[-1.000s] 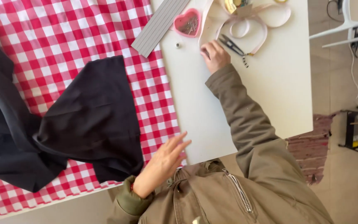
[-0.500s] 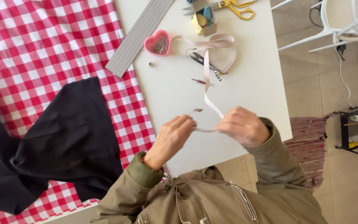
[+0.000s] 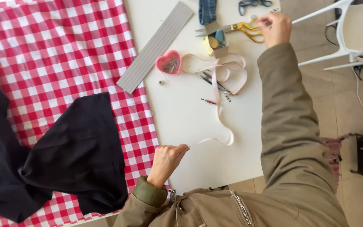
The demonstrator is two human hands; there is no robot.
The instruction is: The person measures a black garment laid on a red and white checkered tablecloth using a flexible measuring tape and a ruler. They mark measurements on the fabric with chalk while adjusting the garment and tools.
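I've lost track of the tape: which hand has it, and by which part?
The left hand pinches the pale measuring tape at its near end. The right hand is closed at the yellow-handled scissors; whether it holds anything cannot be told.

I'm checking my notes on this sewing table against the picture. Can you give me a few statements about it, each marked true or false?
1. The left hand pinches one end of the tape measure. True.
2. The right hand rests on the dark fabric. False: it is by the yellow-handled scissors.
3. The heart-shaped pink dish sits on the white table. True.
4. The checked cloth is blue. False: red and white.
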